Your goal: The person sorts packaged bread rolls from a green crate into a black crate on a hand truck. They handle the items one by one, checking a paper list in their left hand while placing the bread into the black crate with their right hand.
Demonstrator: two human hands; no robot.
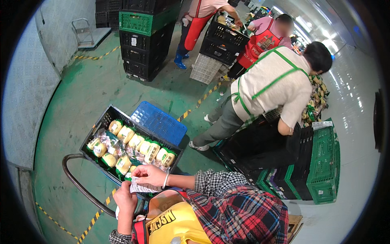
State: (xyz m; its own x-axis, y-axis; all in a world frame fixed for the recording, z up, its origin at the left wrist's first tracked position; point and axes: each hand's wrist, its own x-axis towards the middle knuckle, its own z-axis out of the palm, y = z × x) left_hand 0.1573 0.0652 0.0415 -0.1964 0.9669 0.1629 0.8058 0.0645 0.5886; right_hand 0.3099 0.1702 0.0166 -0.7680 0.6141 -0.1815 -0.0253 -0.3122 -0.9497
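Both hands meet at a printed paper slip [143,186] near my chest. My left hand [125,195] pinches its left end, while my right hand [150,175], with a white bangle at the wrist, grips its upper edge. Just beyond my fingers is a black plastic crate [99,119] tilted in the view. Inside it lie several packs of pale yellow produce [125,134] with green wrapping and labels, and crumpled clear film shows among them. My hands hide part of the crate's near side. What the produce is exactly, I cannot tell.
A curved metal handle [68,170] stands left of the crate; a blue plastic platform [158,122] lies behind it. At right, a person in a white top [271,82] bends over stacked crates [323,164]. Two people in red aprons work behind. A crate stack [143,52] and platform trolley [94,36] stand farther back.
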